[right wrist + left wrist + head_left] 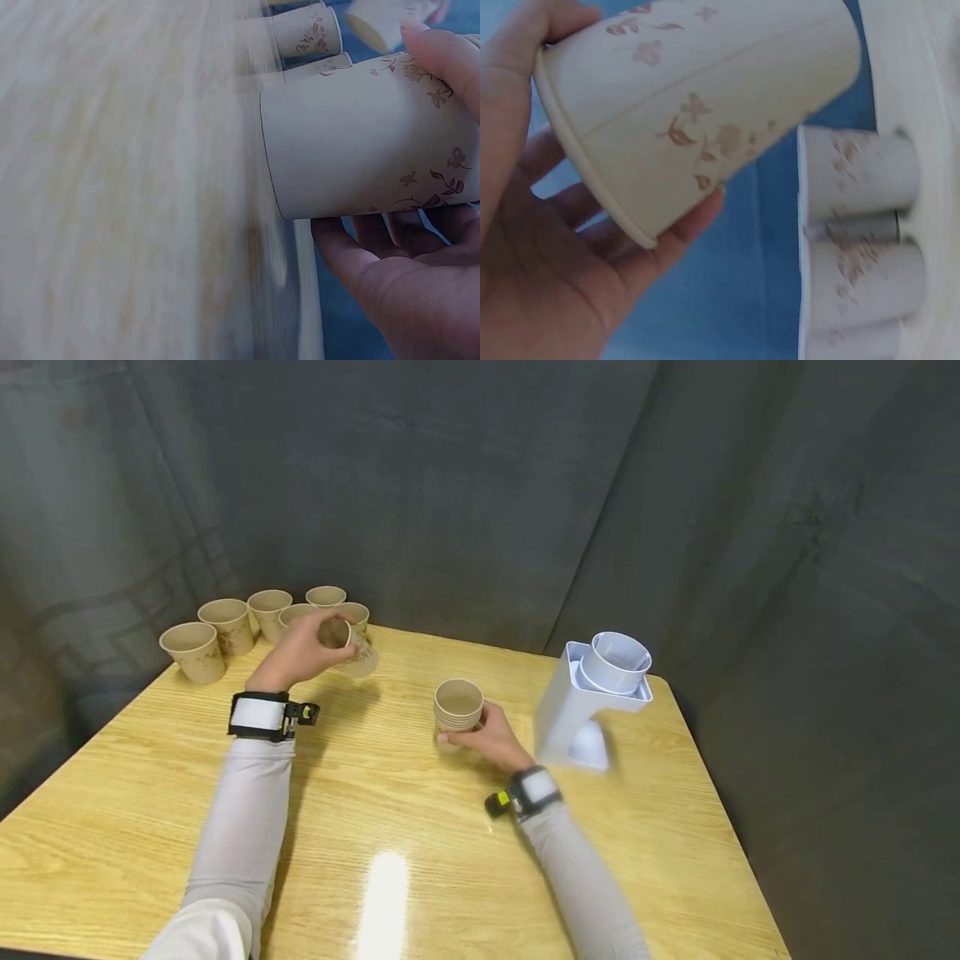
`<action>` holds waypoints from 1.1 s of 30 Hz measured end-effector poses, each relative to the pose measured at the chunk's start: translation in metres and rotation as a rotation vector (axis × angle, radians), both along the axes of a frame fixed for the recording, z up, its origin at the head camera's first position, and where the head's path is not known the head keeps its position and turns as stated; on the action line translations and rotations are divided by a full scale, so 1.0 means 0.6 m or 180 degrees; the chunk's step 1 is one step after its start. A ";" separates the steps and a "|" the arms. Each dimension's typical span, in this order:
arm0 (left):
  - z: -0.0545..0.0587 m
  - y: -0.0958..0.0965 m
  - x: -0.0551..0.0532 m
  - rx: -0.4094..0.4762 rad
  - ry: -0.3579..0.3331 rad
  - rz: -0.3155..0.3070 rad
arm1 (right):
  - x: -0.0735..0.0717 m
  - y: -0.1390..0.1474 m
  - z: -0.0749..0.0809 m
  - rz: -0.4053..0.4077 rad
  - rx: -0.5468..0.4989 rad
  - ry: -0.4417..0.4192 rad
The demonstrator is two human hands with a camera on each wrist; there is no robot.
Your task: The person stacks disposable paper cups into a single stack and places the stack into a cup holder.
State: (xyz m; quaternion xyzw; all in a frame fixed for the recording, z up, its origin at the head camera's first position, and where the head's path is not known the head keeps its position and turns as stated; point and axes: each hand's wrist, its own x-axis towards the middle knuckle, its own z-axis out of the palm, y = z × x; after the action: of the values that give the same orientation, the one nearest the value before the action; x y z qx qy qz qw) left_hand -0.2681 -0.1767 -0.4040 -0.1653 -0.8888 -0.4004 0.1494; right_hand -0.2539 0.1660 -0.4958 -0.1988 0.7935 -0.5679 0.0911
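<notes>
In the head view, the left hand [300, 652] grasps a single paper cup [363, 662] between thumb and fingers, tilted, in front of a group of standing cups [197, 658] at the far left of the wooden table [337, 827]. Six of these show, set close together with their mouths up; the left hand and its cup partly cover those on the right of the group. The right hand [495, 739] grips a stack of nested cups [457, 718], held upright near the middle of the table, to the right of the single cup and well apart from it. Just right of the right hand is a white stand [553, 714] with a white round holder [613, 678] on top, next to that hand on its right side. A dark curtain [450, 485] hangs behind the far edge.

In the left wrist view, fingers and thumb hold the single cup near its rim; its side bears a brown floral print. Printed cups stand beyond it.

In the right wrist view, thumb and fingers are on opposite sides of the stack; whether its base touches the table I cannot tell. Standing cups and a blurred cup show beyond.
</notes>
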 end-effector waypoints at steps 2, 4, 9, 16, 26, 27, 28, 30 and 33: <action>0.008 0.011 0.003 0.0102 0.0081 -0.0135 | -0.001 -0.001 -0.001 0.0013 -0.0002 0.0016; 0.015 0.023 0.007 0.0159 0.0134 -0.0240 | -0.002 -0.001 -0.001 0.0015 0.0008 0.0029; 0.031 0.056 0.017 0.0090 0.0363 -0.0306 | -0.001 -0.001 -0.001 0.0010 0.0028 0.0029; 0.044 0.100 0.027 0.0152 0.0760 -0.0630 | 0.000 -0.002 0.000 -0.0002 0.0006 0.0016; 0.046 0.137 0.033 0.0196 0.0904 -0.0959 | -0.001 -0.002 -0.002 0.0025 -0.0019 0.0014; 0.045 0.140 0.033 0.0202 0.0916 -0.0996 | -0.001 -0.001 -0.002 0.0034 -0.0034 0.0017; 0.044 0.143 0.032 0.0202 0.0915 -0.1031 | -0.001 -0.002 -0.002 0.0040 -0.0040 0.0023; 0.042 0.148 0.032 0.0203 0.0913 -0.1108 | -0.001 -0.001 -0.001 0.0049 -0.0048 0.0034; 0.040 0.156 0.030 0.0182 0.0899 -0.1192 | -0.004 0.000 0.000 0.0083 -0.0056 0.0051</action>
State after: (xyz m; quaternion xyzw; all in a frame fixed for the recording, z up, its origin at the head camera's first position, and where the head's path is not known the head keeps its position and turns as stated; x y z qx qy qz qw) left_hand -0.2504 -0.0830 -0.3802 -0.3774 -0.8012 -0.4190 0.2000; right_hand -0.2566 0.1658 -0.4960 -0.2144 0.7865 -0.5721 0.0903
